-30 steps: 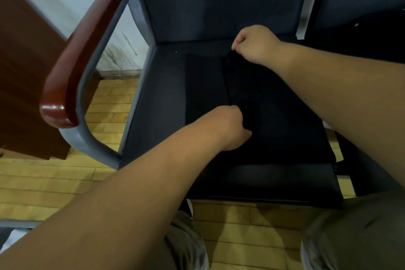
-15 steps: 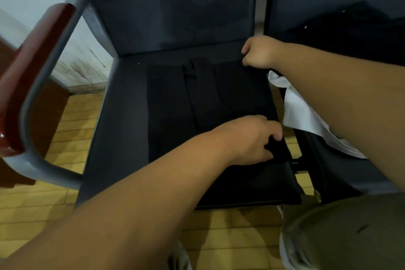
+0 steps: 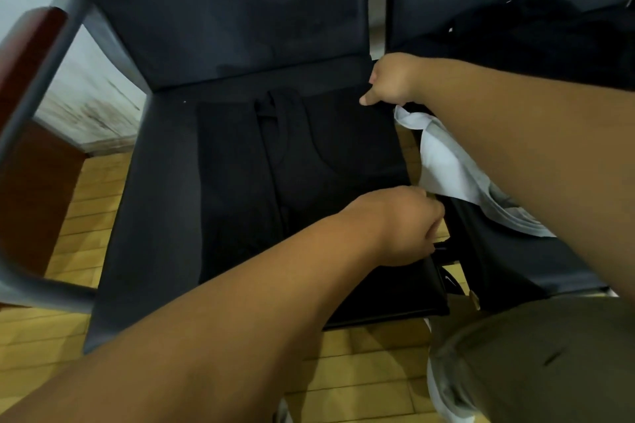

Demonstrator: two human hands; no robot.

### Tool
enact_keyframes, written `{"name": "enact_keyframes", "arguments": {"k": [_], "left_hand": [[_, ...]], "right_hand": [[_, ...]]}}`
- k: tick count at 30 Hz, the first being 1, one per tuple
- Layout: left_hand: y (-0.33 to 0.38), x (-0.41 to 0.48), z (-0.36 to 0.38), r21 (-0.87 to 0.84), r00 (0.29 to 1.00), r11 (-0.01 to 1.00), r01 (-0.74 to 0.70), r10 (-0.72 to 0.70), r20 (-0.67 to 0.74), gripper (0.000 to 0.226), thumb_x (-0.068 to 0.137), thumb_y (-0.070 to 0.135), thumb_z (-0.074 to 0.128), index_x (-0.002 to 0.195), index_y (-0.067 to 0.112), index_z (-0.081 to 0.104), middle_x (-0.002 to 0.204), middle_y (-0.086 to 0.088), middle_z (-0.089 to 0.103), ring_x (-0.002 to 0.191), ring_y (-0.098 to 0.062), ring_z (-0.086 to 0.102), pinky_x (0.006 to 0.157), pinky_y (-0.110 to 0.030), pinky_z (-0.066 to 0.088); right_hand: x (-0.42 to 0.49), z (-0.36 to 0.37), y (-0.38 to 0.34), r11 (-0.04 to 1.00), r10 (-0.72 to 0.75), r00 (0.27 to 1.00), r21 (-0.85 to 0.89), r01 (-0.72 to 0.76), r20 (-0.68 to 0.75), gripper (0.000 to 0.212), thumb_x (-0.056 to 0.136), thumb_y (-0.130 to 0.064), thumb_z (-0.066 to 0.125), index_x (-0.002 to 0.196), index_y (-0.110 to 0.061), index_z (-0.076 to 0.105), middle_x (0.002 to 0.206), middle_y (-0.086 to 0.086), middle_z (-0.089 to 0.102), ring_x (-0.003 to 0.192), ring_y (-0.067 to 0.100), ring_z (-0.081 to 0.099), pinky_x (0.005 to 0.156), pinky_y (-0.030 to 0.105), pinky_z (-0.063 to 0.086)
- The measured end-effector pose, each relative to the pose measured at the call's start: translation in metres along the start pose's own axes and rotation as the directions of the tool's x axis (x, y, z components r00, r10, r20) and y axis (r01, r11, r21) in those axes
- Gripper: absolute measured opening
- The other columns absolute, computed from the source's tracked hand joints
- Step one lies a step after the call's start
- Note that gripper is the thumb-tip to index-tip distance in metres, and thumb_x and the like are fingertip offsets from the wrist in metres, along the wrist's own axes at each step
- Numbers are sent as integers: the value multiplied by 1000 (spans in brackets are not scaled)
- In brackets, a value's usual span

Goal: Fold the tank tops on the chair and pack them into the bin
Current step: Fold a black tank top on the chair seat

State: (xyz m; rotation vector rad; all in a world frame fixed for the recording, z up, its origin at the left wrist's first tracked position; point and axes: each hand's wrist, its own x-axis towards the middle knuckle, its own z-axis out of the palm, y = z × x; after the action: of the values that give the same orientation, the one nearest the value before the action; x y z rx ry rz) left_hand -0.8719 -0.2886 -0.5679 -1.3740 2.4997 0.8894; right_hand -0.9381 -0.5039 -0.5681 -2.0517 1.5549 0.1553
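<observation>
Pinching the black tank top (image 3: 302,161) at its right edge, both your grips (image 3: 388,84) (image 3: 405,227) closed, folding half-done, bin unseen.

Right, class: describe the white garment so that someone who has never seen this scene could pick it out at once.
Start at the dark padded chair seat where the black tank top lies flat. Look past its right edge, to the gap before the neighbouring seat: the white cloth garment hangs there, under the right forearm. It is the only pale fabric among black clothes.
</observation>
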Motion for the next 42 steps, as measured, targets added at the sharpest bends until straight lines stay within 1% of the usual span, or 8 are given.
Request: {"name": "enact_keyframes", "arguments": {"k": [6,10,13,18,21,30,35,42], "left_hand": [[0,-19,-13,-138,997,989,55,-63,-55,13,97,17,67,106,18,57,107,-2,57,88,-18,56,66,-28,45],[-7,-45,-26,-166,996,984,66,-75,-45,24,101,24,62,123,30,57,105,7,54,87,-7,53,66,-25,42],[-19,-66,-36,-160,992,979,127,-128,5,12,100,29,63,111,33,67,102,11,62,90,-7,60,78,-31,53],[-48,-108,-44,-189,980,963,192,-199,-21,9,100,33,68,106,36,74,82,23,62,79,14,59,61,-6,41],[-65,-133,-46,-193,967,949,248,-255,-11,5,100,40,69,102,42,73,84,20,66,80,10,62,63,-11,41],[-107,-198,-44,-283,902,857,431,-400,164,5,98,39,74,102,37,74,84,10,77,73,2,67,69,-20,45],[-127,-222,-39,-327,872,808,489,-445,205,4,98,38,74,101,37,73,87,7,78,74,-5,67,72,-24,52],[-139,-226,-32,-332,774,712,618,-478,416,15,101,30,72,114,24,70,101,4,81,93,-7,78,79,-27,60]], "right_hand": [[3,-2,-4,964,40,999,263,-40,5,36,88,-36,81,116,-17,69,116,7,69,101,28,70,85,43,63],[4,-4,-19,811,69,997,579,-83,46,23,91,-20,80,113,-15,72,114,8,73,102,28,74,80,42,65],[0,-1,-39,711,51,998,700,-61,36,24,96,-12,74,120,-13,69,112,7,71,96,23,73,59,29,63],[0,11,-78,658,-50,998,750,68,-47,23,98,-5,66,108,-25,72,112,4,68,104,21,68,60,30,59],[3,22,-104,668,-78,995,738,93,-54,19,97,-5,66,94,-22,74,108,5,72,100,20,70,62,31,59],[10,54,-172,545,-168,984,838,40,62,32,94,-7,74,125,-9,66,123,11,72,103,27,76,76,41,67],[7,70,-203,533,-192,974,846,0,121,45,97,-10,71,139,-8,55,130,10,62,86,24,81,73,38,67],[-5,79,-219,506,-241,956,862,-25,170,41,104,-15,64,143,-2,55,126,18,69,91,25,81,80,39,67]]}}
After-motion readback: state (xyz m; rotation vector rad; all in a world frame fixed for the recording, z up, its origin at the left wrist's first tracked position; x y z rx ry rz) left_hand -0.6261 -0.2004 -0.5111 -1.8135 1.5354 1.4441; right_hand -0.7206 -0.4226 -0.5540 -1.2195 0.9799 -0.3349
